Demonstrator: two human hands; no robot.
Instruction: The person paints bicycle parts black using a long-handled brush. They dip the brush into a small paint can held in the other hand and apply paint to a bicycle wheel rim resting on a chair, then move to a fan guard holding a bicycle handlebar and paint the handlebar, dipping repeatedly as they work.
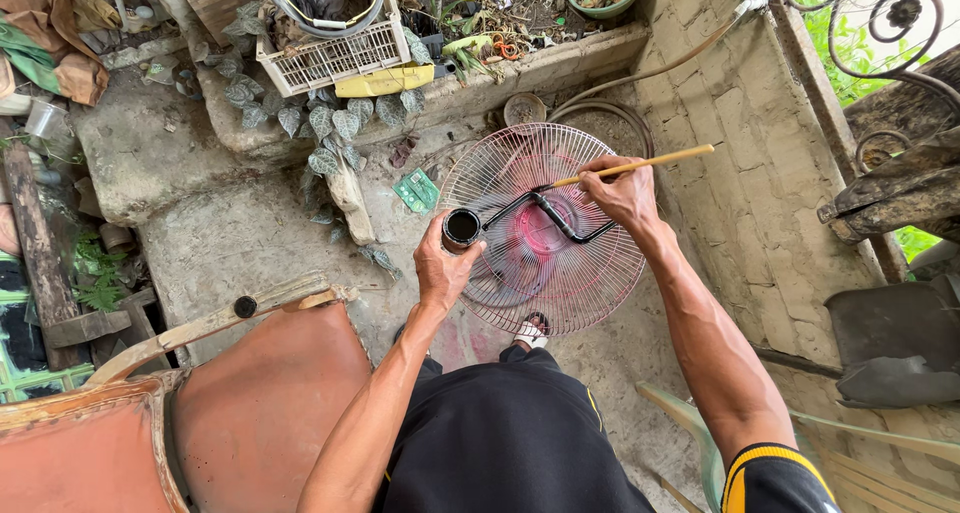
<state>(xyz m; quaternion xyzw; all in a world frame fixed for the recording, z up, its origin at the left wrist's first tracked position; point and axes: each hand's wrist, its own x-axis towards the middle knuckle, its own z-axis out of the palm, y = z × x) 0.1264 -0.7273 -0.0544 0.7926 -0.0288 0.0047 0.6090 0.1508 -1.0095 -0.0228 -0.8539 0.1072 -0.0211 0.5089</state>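
My left hand (pixel 443 266) grips a small round can of black paint (pixel 461 228), open at the top. My right hand (pixel 625 191) holds a brush with a long wooden handle (pixel 650 161), its tip down on a round wire fan guard (pixel 560 273) that leans on the concrete ground in front of me. The guard's wires are pink around the centre and partly dark. A bent black metal handle (pixel 560 221) crosses the guard's front, and the brush tip rests near it. My foot in a sandal (pixel 531 331) props the guard's lower rim.
A worn orange chair (pixel 240 403) stands at my left. A white plastic crate (pixel 335 58) and leafy plants (pixel 330 123) sit on a concrete ledge beyond. A block wall (pixel 740 173) rises to the right, with coiled hose (pixel 610 113) at its foot.
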